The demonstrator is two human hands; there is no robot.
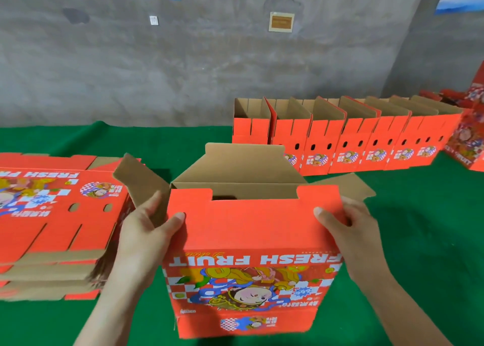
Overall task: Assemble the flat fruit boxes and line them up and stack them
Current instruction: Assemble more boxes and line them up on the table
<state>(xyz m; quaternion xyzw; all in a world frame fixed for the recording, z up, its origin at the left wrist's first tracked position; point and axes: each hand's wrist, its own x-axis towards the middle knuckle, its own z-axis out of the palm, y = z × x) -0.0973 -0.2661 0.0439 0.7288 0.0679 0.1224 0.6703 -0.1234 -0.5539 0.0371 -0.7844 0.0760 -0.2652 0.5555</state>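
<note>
Red open box (248,235) stands in the middle. My left hand (146,230) grips its 9 o'clock side, my right hand (351,230) its 3 o'clock side. I see flat boxes (52,214) piled at 9 o'clock and built boxes (353,141) lined up at 1 o'clock.

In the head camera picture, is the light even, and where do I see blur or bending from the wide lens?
Head view: the light is soft and even, with no glare on the held box; a small dark shadow lies on the green mat behind its left flap; the row of assembled boxes curves and smears toward the right edge.
</note>
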